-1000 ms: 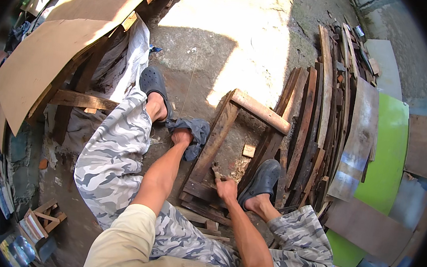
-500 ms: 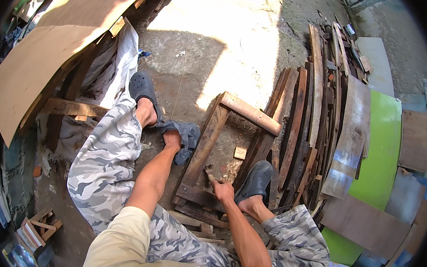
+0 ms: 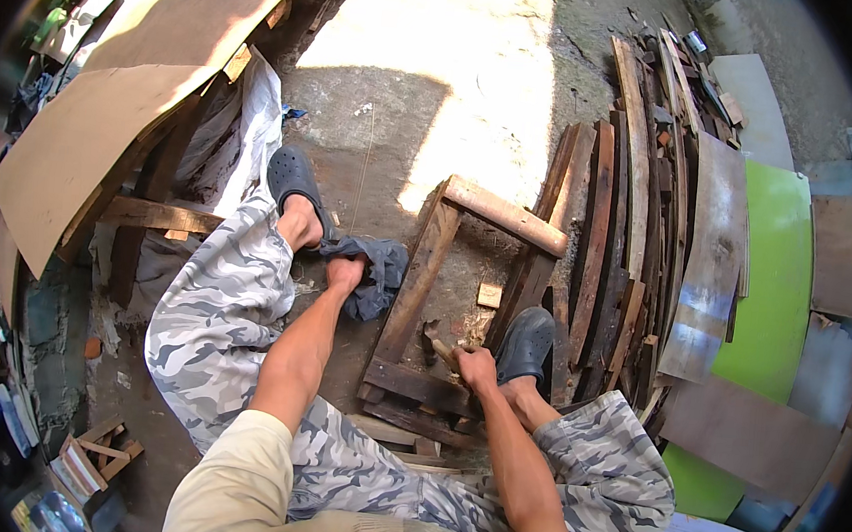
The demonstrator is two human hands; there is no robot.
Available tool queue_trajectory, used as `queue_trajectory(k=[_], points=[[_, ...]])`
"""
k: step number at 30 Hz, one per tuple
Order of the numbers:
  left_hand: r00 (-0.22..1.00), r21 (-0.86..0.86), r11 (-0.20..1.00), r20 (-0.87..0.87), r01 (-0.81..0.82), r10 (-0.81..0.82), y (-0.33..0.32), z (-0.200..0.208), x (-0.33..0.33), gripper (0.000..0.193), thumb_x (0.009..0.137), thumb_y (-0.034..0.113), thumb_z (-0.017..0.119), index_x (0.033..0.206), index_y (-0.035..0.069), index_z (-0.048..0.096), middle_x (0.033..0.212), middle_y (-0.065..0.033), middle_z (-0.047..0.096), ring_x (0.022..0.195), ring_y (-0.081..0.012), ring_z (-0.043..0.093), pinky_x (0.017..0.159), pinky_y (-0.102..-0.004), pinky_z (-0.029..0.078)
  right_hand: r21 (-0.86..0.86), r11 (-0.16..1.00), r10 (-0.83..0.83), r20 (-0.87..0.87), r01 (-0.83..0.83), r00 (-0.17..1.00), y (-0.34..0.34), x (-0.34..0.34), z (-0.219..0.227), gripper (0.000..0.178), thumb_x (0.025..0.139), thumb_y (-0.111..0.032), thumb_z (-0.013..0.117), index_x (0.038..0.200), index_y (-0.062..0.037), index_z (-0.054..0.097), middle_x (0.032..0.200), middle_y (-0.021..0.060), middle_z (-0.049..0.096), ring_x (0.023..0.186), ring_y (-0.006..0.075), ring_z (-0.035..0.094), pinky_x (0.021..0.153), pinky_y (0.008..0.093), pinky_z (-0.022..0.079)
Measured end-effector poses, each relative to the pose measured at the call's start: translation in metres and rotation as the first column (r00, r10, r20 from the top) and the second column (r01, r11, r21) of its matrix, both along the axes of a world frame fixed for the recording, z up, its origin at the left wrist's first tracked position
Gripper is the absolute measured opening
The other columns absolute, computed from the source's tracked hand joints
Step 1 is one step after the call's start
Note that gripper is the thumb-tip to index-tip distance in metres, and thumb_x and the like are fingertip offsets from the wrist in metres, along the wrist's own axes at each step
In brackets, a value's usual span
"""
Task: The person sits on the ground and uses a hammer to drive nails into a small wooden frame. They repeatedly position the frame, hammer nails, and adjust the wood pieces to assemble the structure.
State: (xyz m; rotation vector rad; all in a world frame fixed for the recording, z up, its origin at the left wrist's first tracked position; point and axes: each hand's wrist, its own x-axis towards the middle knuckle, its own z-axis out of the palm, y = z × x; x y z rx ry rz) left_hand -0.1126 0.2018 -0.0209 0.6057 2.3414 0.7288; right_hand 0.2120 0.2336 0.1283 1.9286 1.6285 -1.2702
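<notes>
Since the earlier frames our view has swung a little: the wooden frame (image 3: 463, 309) now sits closer to the middle, while our hands have barely shifted on their things. We sit on the concrete floor (image 3: 442, 57) with our legs spread around the frame, a dark clog (image 3: 297, 186) on our left foot and another clog (image 3: 525, 342) on our right foot, which rests just beside the frame's right rail.

Our left hand (image 3: 345, 272) rests on a dark grey cloth (image 3: 378, 267) lying against the frame's left rail; its fingers look curled down into the fabric, though we cannot tell how firmly they grip. Our right hand (image 3: 476, 368) is closed around a short wooden piece (image 3: 442, 349) at the frame's lower end, fingers wrapped and pressed together around it.

We judge that the step in hand is working loose or prying that small piece at the lower crosspiece, with the left hand steadying. A next move would call for a firm pull or twist by the right hand while the frame is held down.

A small wooden block (image 3: 489, 294) lies loose inside the frame. We see no proper containers nearby; a stack of old planks (image 3: 639, 233) lies to the right, a green panel (image 3: 774, 293) beyond it, and 1 large sheet of brown board (image 3: 130, 83) leans at the left.
</notes>
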Motion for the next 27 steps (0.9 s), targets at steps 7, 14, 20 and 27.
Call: queue_trajectory(k=[7, 14, 20, 27], points=[[0.664, 0.175, 0.922, 0.740, -0.345, 0.109, -0.018, 0.062, 0.002, 0.024, 0.091, 0.008, 0.065, 0.112, -0.003, 0.059, 0.103, -0.0113, 0.066, 0.087, -0.0201, 0.067, 0.078, -0.0318, 0.061, 0.126, 0.989, 0.086, -0.020, -0.083, 0.996, 0.001, 0.015, -0.020, 0.044, 0.080, -0.037, 0.060, 0.103, -0.0021, 0.074, 0.092, 0.0219, 0.072, 0.084, 0.0321, 0.073, 0.083, 0.0413, 0.054], [0.628, 0.200, 0.911, 0.774, -0.361, 0.079, -0.041, 0.098, 0.000, 0.017, 0.094, 0.007, 0.064, 0.109, 0.000, 0.061, 0.102, -0.0094, 0.066, 0.088, -0.0174, 0.067, 0.079, -0.0307, 0.062, 0.080, 0.993, 0.090, -0.060, -0.085, 0.994, 0.002, 0.005, -0.017, 0.050, 0.082, -0.039, 0.058, 0.087, 0.0091, 0.072, 0.075, 0.0223, 0.071, 0.079, 0.0315, 0.073, 0.081, 0.0403, 0.055], [0.813, 0.157, 0.929, 0.547, -0.334, 0.200, -0.051, 0.116, 0.000, 0.024, 0.093, 0.021, 0.070, 0.104, 0.001, 0.062, 0.094, -0.0072, 0.066, 0.077, -0.0159, 0.068, 0.064, -0.0275, 0.059, -0.042, 0.997, 0.068, -0.038, -0.070, 0.997, -0.001, 0.004, -0.034, 0.057, 0.086, -0.044, 0.057, 0.101, 0.0087, 0.070, 0.102, 0.0273, 0.070, 0.102, 0.0373, 0.068, 0.091, 0.0424, 0.052], [0.699, 0.172, 0.842, 0.653, -0.511, 0.291, -0.062, 0.131, 0.038, 0.022, 0.092, 0.018, 0.070, 0.094, 0.004, 0.054, 0.087, -0.0073, 0.067, 0.072, -0.0164, 0.069, 0.060, -0.0287, 0.061, -0.092, 0.992, 0.071, -0.115, -0.082, 0.991, -0.001, -0.007, -0.048, 0.054, 0.083, -0.040, 0.059, 0.112, 0.0050, 0.069, 0.121, 0.0276, 0.064, 0.116, 0.0398, 0.062, 0.098, 0.0441, 0.049]])
